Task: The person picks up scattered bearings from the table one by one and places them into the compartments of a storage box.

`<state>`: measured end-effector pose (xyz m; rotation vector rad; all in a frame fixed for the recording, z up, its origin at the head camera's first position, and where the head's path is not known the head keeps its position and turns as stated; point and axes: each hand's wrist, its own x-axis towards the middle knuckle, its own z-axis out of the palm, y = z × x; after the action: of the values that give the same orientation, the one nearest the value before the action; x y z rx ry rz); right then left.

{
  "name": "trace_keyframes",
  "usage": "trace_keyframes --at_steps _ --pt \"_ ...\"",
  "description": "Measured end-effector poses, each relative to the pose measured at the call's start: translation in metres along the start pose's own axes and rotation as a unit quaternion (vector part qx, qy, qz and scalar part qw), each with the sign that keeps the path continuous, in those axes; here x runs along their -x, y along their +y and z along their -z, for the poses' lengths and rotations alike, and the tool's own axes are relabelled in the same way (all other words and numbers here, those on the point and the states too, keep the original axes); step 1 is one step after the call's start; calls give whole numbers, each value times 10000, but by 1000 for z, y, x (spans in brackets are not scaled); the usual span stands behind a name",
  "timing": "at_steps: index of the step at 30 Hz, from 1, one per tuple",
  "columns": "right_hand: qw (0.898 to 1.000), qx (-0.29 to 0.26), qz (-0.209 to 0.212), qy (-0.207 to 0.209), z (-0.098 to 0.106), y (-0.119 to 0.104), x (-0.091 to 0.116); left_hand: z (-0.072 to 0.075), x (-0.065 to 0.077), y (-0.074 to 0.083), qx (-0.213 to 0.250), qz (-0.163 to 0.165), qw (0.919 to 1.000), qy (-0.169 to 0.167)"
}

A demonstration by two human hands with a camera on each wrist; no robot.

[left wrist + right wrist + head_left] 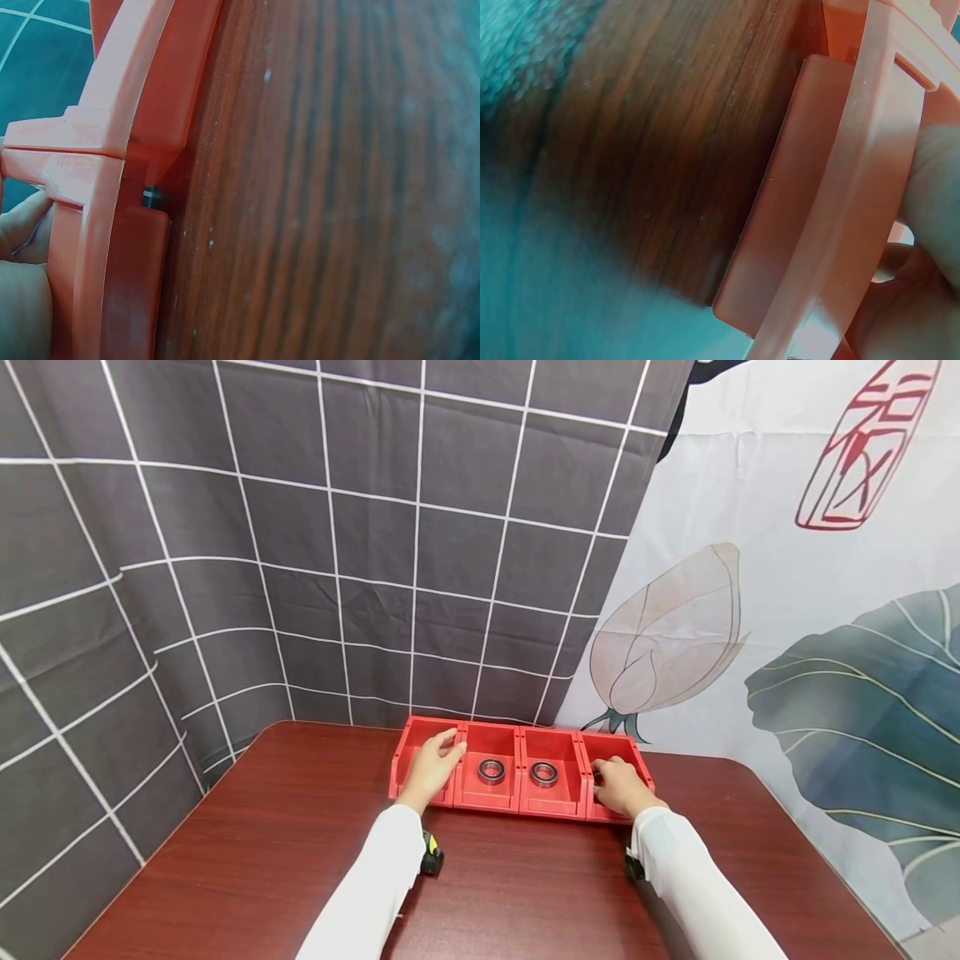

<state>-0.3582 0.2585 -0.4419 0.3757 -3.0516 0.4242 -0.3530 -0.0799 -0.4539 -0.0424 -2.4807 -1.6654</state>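
Observation:
A row of joined red plastic bins stands along the back of the table. My left hand is over the leftmost bin, its fingers loosely bent and thumb apart, near the divider; nothing shows between them. In the left wrist view, part of that hand appears behind the bin's front edge. My right hand reaches down into the rightmost bin, fingers curled at a dark ball bearing that the hand mostly hides. One ball bearing lies in the second bin from the left, another ball bearing in the third.
The red-brown wooden table extends in front of the bins and to both sides. Behind it hang a dark grid-patterned cloth and a white cloth with printed flower and leaf. Dark wrist devices sit under the white sleeves.

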Motion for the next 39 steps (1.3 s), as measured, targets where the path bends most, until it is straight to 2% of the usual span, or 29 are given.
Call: trace_keyframes --at_steps 12,39 --pt "10000 -30 -70 -62 -1 0 -2 0 1 0 20 106 9999 -19" --pt "9993 26 -357 -110 4 -9 6 0 -1 0 -59 75 10000 10"
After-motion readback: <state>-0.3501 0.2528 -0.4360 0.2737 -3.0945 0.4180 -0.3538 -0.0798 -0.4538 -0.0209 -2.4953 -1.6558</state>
